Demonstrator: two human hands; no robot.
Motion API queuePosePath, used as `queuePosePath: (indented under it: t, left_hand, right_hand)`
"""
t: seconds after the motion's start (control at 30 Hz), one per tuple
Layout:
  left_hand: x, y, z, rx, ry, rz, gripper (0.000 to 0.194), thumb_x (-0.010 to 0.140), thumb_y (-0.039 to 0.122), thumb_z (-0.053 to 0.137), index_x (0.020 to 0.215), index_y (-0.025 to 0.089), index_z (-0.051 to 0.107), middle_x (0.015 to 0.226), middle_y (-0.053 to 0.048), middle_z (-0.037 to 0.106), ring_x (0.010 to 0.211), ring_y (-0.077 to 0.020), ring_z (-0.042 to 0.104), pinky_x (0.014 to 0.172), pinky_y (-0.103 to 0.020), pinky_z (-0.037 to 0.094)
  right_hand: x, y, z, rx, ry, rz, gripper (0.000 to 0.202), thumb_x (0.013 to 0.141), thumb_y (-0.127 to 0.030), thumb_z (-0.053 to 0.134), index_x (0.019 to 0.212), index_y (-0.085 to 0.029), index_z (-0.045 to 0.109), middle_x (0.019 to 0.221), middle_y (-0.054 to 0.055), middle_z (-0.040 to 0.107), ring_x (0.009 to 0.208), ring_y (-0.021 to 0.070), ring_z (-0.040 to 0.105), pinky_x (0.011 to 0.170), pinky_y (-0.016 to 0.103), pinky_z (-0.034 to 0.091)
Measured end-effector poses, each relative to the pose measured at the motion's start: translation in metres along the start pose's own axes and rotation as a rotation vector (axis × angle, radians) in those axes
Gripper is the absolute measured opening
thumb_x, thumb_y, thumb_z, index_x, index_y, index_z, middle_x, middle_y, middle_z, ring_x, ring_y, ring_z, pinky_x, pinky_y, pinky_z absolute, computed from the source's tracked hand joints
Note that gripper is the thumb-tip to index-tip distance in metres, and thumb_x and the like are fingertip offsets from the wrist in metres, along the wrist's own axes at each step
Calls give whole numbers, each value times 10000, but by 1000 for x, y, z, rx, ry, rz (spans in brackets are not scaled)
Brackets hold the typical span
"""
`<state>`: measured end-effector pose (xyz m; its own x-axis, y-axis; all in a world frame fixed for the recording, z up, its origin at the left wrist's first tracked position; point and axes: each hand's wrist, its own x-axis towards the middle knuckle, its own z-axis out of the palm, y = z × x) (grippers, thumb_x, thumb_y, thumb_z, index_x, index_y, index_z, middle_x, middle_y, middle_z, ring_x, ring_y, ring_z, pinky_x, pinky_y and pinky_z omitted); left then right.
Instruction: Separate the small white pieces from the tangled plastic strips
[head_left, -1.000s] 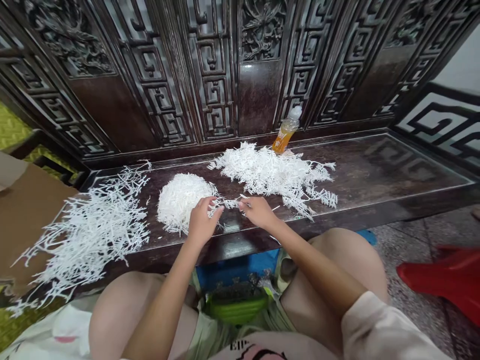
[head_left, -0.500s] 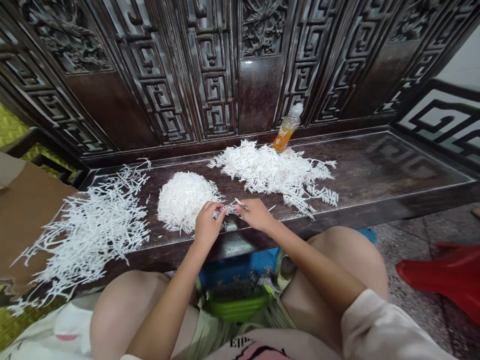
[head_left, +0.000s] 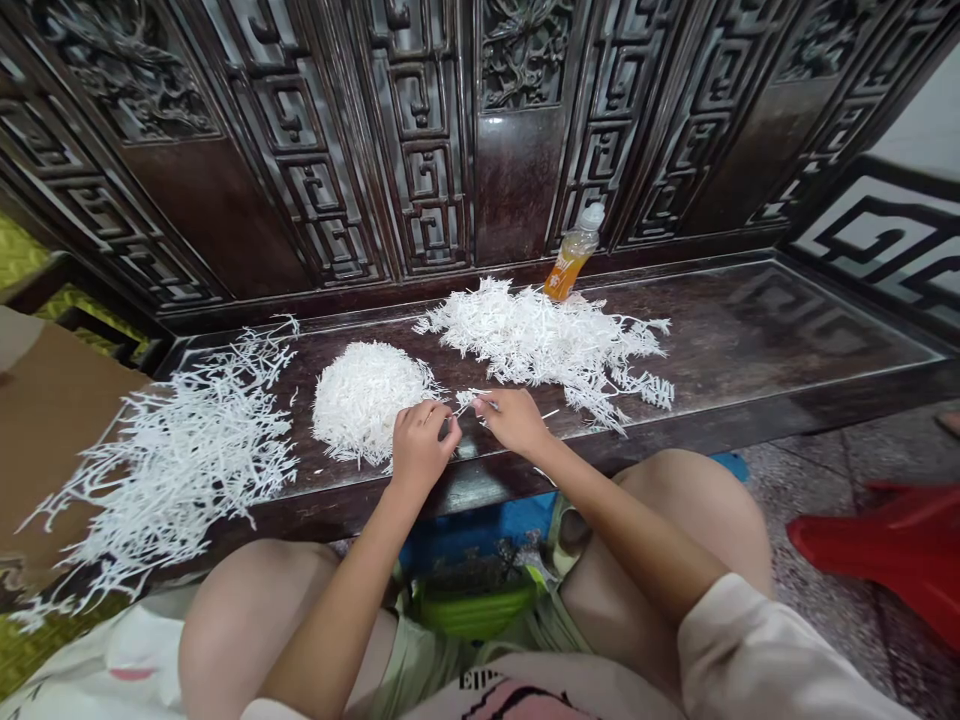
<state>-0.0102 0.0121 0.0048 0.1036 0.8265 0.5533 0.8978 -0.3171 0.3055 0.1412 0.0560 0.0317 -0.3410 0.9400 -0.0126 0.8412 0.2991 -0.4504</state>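
Observation:
My right hand [head_left: 514, 420] pinches a small white branched plastic sprue [head_left: 469, 398] between thumb and fingers, over the front part of the dark wooden bench. Close on its left, my left hand [head_left: 424, 440] has its fingers curled at the sprue's near end; whatever lies between them is too small to make out. Beside the left hand is a rounded heap of small loose white plastic pieces [head_left: 367, 395]. Behind the right hand spreads a pile of white sprues with pieces on them [head_left: 540, 335]. A tangled pile of thin white branched sprues [head_left: 195, 450] lies at far left.
A bottle of orange drink [head_left: 571, 255] stands behind the right pile, against the carved wooden backrest [head_left: 521, 180]. Cardboard [head_left: 60, 430] is at the left. A green object [head_left: 472, 610] sits below between the knees. Something red [head_left: 885, 545] is on the floor at right.
My left hand has drawn slightly down and its thumb has come away from the fingers. The sprue stays in my right hand. A white sliver now shows by the bench's front edge, below my right wrist.

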Motion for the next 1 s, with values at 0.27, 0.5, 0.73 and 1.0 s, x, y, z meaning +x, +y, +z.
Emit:
queuePosePath:
  t: [0.27, 0.5, 0.73, 1.0]
  left_hand:
    - [4, 10, 2, 79, -83, -8, 50, 685, 152, 474, 647, 180, 492, 665, -15, 547, 692, -155, 498, 679, -300, 302]
    - [2, 22, 1, -22, -148, -94, 28, 671, 161, 475, 654, 182, 481, 674, -13, 532, 681, -151, 487, 662, -292, 322]
    - [2, 25, -2, -293, -203, -360, 73, 626, 140, 460, 589, 187, 418, 593, 17, 446, 558, -113, 418, 547, -246, 311]
    - [-10, 31, -16, -979, -413, -729, 32, 660, 178, 430, 691, 182, 437, 601, 34, 504, 563, -90, 515, 596, -229, 385]
  right_hand:
    - [-1, -2, 4, -108, 64, 19, 280, 842, -287, 336, 719, -196, 571, 750, 11, 633, 731, 140, 522, 659, 258, 222]
    - [3, 0, 3, -183, 105, -14, 251, 813, -216, 361, 652, -182, 551, 740, 22, 629, 757, 156, 507, 645, 282, 189]
    - [12, 8, 1, -223, 87, -27, 247, 799, -181, 343, 728, -163, 579, 808, 83, 630, 804, 195, 505, 710, 316, 206]
    - [33, 59, -30, -21, 134, 265, 329, 829, -310, 300, 791, -165, 592, 855, 71, 625, 786, 188, 533, 682, 276, 301]
